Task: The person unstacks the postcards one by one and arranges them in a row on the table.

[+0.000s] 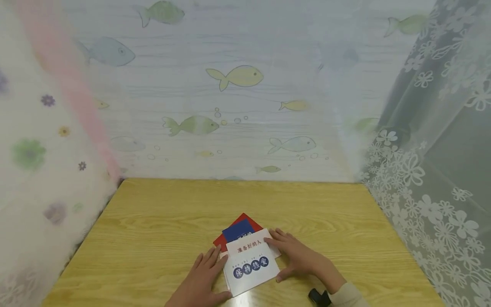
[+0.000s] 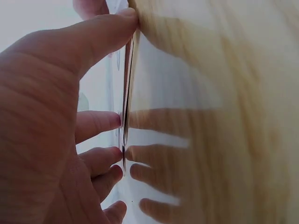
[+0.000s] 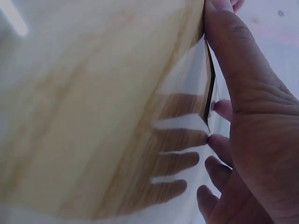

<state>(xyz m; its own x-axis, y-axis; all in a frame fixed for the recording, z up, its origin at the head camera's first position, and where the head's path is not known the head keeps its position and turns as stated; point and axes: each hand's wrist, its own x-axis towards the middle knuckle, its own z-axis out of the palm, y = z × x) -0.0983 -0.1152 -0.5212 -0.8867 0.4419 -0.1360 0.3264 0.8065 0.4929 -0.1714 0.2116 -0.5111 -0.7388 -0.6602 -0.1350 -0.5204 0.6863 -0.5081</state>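
Observation:
Several cards lie overlapped near the table's front in the head view. On top is a white card (image 1: 251, 283) with four blue discs bearing white characters. From under it show a white card with red characters (image 1: 247, 244), a blue card (image 1: 235, 230) and a red card (image 1: 251, 220). My left hand (image 1: 201, 279) rests at the pile's left side with spread fingers, its thumb by the near corner. On the right side, my right hand (image 1: 301, 258) touches the pile with its index finger and thumb. Both wrist views show the card edges (image 2: 127, 88) almost edge-on.
The wood-grain table (image 1: 153, 213) has a glossy surface that mirrors the fingers. A fish-print curtain (image 1: 245, 136) stands along its back edge, with flowered cloth at the left and a lace curtain (image 1: 414, 213) at the right. A black object (image 1: 319, 297) sits beside the right sleeve.

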